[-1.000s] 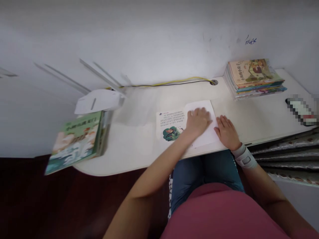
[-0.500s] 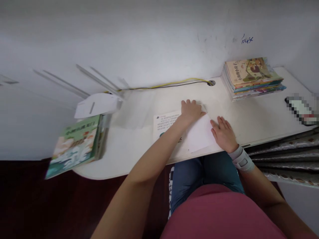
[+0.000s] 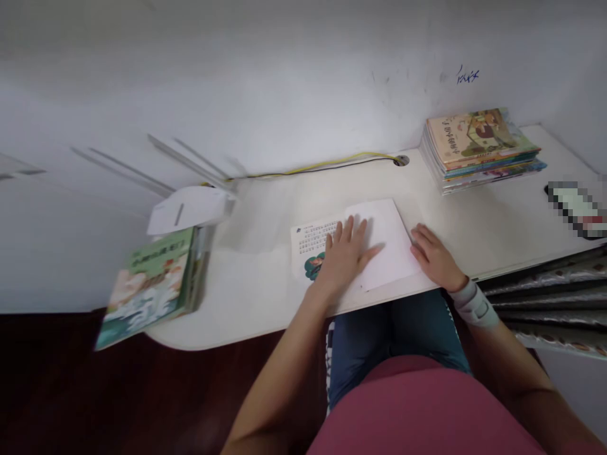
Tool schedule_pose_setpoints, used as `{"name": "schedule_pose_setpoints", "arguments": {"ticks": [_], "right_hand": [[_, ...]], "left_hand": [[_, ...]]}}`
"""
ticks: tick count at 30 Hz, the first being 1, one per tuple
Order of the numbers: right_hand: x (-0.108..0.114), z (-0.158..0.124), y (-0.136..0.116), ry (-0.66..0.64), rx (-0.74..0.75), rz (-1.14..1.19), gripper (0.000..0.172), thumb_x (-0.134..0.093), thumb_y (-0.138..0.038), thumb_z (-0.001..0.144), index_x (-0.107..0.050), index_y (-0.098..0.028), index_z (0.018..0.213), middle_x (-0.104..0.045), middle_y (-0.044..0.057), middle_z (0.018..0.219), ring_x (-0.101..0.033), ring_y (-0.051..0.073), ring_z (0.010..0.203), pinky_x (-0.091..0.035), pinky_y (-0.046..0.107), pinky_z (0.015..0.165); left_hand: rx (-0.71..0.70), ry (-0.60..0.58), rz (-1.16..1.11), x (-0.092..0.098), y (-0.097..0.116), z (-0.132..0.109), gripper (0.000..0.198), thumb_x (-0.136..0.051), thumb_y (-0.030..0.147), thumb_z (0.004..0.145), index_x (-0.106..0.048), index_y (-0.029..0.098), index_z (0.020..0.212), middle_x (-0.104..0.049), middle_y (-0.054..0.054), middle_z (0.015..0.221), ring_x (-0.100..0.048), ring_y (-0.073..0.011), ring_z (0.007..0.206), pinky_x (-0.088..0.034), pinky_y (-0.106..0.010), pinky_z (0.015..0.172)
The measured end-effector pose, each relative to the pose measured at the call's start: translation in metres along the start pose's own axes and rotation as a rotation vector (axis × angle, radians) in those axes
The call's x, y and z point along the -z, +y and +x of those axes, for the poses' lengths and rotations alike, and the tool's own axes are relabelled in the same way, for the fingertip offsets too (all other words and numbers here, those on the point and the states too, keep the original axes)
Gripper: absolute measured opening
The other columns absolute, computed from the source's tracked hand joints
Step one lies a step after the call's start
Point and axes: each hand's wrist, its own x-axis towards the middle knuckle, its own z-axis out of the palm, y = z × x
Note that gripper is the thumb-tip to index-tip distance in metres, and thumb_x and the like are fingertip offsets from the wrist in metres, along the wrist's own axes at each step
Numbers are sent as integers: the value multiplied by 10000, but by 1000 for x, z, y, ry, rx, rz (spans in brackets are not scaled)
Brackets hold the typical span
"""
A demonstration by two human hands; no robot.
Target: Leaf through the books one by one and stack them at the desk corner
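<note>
An open picture book point(image 3: 386, 237) lies flat on the white desk point(image 3: 265, 284) in front of me. Its left page shows printed text and a green drawing, its right page is blank white. My left hand point(image 3: 347, 253) lies flat on the middle of the book with the fingers stretched out and spread. My right hand point(image 3: 435, 257) rests at the right edge of the blank page, fingers curled and pressed onto the desk, with nothing seen in them. A grey band point(image 3: 474, 303) wraps my right wrist.
A stack of picture books point(image 3: 478, 148) sits at the back right by the wall. Another book stack point(image 3: 156, 281) overhangs the desk's left edge, under a white lamp head point(image 3: 190, 207). A yellow cable point(image 3: 322, 165) runs along the wall. A blurred-out object point(image 3: 576, 207) lies far right.
My left hand slid from the book's top edge back down toward me and opened flat over the fold. The right page now lies flat. My right hand barely moved.
</note>
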Motion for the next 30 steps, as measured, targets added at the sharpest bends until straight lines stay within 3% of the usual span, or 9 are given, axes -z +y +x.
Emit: {"name": "schedule_pose_setpoints", "arguments": {"ticks": [3,5,12,20,30], "right_hand": [[13,-1,21,-79,50,-49,588,-416,-506,931,-466,-144,1392,-372,180,1501,-308,290,1405,-319,492,1104],[19,-2,32,-151,63,-123,673,-473,-589,881,-430,-193,1424,-341,172,1519,-294,320,1408,-283,531,1103],[18,-7,33,-188,113,-243,652,-510,-632,845,-447,-311,1409,-269,114,1562,-237,325,1429,-217,545,1114],[21,-6,31,-195,130,-257,602,-523,-603,854,-463,-340,1393,-226,95,1579,-214,327,1436,-218,547,1110],[23,-6,28,-205,126,-256,585,-540,-587,852,-483,-341,1379,-253,101,1570,-236,338,1426,-223,569,1100]], "left_hand": [[-41,-11,1,-12,-4,-29,701,-350,588,922,-259,195,1495,-238,-209,1550,-205,-373,1431,-257,-610,1082],[-60,3,16,-17,-2,-36,691,-376,582,918,-291,195,1484,-253,-215,1542,-200,-372,1432,-237,-622,1086],[-88,21,27,-18,5,-25,669,-415,569,910,-344,196,1461,-241,-236,1537,-217,-372,1427,-226,-660,1070],[-149,14,41,-18,3,-32,555,-411,529,927,-463,227,1390,-283,-174,1539,-260,-362,1417,-230,-671,1066],[-184,-27,-23,-17,7,-13,649,-401,550,924,-340,194,1462,-208,-178,1563,-195,-335,1439,-234,-574,1122]]}}
